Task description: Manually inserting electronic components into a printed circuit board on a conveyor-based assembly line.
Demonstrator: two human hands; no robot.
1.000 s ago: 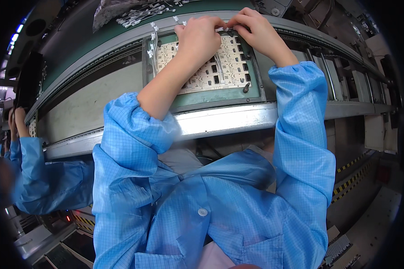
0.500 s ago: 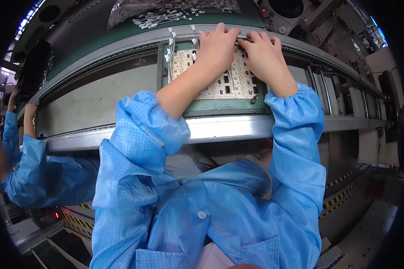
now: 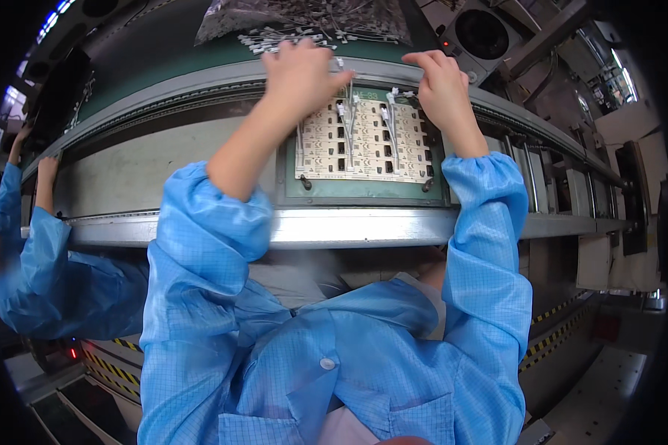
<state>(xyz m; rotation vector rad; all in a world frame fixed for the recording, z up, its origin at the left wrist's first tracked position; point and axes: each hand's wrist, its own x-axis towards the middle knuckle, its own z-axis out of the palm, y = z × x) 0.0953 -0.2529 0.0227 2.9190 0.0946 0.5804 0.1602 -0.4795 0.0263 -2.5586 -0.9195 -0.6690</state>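
Note:
A cream circuit board panel with black parts lies in a green carrier on the conveyor. Several thin cables with white connectors stand up from it. My left hand is over the far rail, fingers apart and thumb stretched to the right. Its fingertips reach the near edge of a pile of white-ended cables; whether they touch any is hidden. Above the panel's far right corner is my right hand, its index finger extended leftward and the others loosely bent, with nothing seen in it.
A clear plastic bag of more cables lies behind the pile on the green surface. Metal conveyor rails run along the near and far sides. A co-worker's hand is at the line's left. A round black device stands at the back right.
Both hands have come off the panel's far edge. My left hand moved left and away to the cable pile; my right lifted slightly and shifted right. More of the panel shows now.

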